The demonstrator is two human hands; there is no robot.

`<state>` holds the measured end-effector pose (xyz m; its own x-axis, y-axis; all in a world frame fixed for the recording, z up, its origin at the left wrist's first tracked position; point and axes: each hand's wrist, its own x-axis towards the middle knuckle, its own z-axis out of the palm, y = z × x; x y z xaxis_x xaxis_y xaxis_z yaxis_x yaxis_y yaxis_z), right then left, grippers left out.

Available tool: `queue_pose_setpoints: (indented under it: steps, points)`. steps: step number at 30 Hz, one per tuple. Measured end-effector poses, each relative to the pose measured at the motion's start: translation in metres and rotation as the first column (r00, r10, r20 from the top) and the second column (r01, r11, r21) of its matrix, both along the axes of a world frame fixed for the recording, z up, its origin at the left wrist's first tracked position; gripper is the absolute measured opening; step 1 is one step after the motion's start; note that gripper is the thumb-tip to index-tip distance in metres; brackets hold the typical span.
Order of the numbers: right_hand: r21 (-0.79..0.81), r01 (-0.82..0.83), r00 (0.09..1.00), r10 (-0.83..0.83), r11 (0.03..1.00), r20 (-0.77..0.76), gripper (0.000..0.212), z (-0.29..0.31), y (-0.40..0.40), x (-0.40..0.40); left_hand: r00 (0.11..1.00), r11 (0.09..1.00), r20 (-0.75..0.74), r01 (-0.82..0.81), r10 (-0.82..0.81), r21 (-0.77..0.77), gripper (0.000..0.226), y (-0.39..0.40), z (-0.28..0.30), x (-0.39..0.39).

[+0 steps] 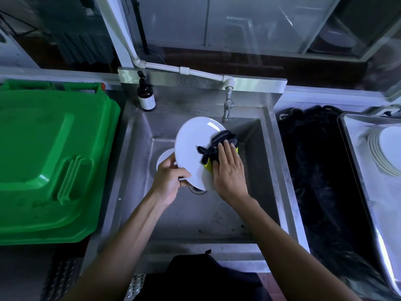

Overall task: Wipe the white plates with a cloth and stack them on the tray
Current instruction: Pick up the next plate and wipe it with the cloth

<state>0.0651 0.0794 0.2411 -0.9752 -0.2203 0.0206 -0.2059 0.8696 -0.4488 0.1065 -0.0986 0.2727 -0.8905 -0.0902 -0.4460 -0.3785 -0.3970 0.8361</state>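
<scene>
While the left hand (pixel 168 179) pinches the plate (pixel 195 148) rim over the sink (pixel 217 213), the right hand (pixel 227 170), fingers together, presses the cloth (pixel 217 144); better to sweep right round to the edge.

Left hand (pixel 169 181) grip pinched, thumb on top; right hand (pixel 229 172) flat, fingers extended, pressing down.

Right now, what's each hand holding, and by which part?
Left hand grips the tilted white plate by its lower-left rim, above the sink. Right hand presses the black-and-yellow cloth onto the plate's right side.
</scene>
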Motion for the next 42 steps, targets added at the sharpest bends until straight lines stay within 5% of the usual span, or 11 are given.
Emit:
queue_pose_setpoints:
  steps: [13,26,35,42]
  points:
    - [-0.155,-0.192,0.981,0.192,0.969,-0.011,0.053,0.030,-0.057,0.014,0.998,0.999,-0.051,-0.031,0.032,0.030,0.051,-0.017,0.010,0.000]
    - [-0.050,-0.176,0.984,0.173,0.983,-0.051,0.051,0.016,-0.051,0.036,0.969,0.967,-0.038,-0.238,0.243,0.094,0.056,-0.029,0.003,0.010]
    - [0.083,-0.101,0.993,0.106,0.991,-0.050,0.054,0.011,-0.030,0.008,0.985,0.983,-0.045,-0.163,0.167,0.081,0.053,-0.039,-0.002,0.017]
    - [0.144,-0.227,0.965,0.243,0.963,-0.100,0.053,0.022,-0.019,-0.017,0.999,0.997,-0.037,-0.027,0.030,0.069,0.051,-0.049,-0.004,0.022]
